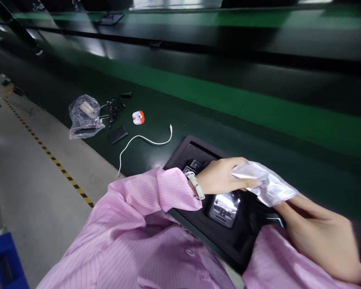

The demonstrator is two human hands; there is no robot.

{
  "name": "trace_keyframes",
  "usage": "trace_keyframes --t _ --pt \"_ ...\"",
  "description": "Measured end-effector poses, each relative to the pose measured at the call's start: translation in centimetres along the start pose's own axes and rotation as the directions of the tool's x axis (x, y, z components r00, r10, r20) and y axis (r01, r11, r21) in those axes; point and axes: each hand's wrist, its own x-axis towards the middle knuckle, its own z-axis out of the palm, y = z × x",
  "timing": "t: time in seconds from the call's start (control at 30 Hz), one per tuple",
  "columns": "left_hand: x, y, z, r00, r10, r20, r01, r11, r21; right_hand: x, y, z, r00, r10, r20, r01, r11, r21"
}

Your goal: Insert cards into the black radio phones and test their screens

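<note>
A translucent silvery plastic pouch (272,186) with a small blue mark is stretched between both hands. My left hand (224,176), with a white watch at the wrist, pinches its left end, thumb lying on top. At the lower right end, my right hand (315,228) grips the pouch between thumb and fingers. What lies inside the pouch cannot be made out. Beneath the hands is a black tray (186,150) with shaped recesses. It bears a dark device with a shiny face (224,210) and other dark items, partly hidden by my hands.
Left on the green bench lie a white cable (147,139), an orange-and-white case (138,117), a black box-shaped item (118,135), tangled black cables (114,106) and a clear plastic bag (86,116). A blue bin (9,261) stands on the floor. The bench edge runs along the left.
</note>
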Motion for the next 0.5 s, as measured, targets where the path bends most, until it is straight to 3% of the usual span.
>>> trace_keyframes --t 0.1,0.13,0.3,0.43,0.5 --pt "-0.2 0.5 -0.3 0.998 0.06 -0.01 -0.057 0.982 0.18 -0.1 -0.5 0.2 0.974 0.226 0.034 -0.229 0.962 0.148" --pt "-0.2 0.5 -0.3 0.998 0.068 -0.007 -0.066 0.981 0.184 -0.2 -0.7 0.1 0.969 0.243 0.037 -0.246 0.954 0.172" --pt "0.0 0.0 -0.1 0.999 0.048 -0.001 -0.048 0.998 0.044 -0.4 -1.0 -0.2 0.975 0.223 0.026 -0.223 0.952 0.212" --pt "0.1 -0.6 0.2 0.994 -0.033 0.101 0.047 0.988 -0.144 -0.4 -0.4 -0.3 0.98 0.201 -0.002 -0.197 0.964 0.178" --pt "0.1 -0.6 0.2 0.993 -0.048 0.111 0.065 0.985 -0.161 -0.3 0.0 -0.3 0.981 0.192 0.007 -0.191 0.967 0.166"
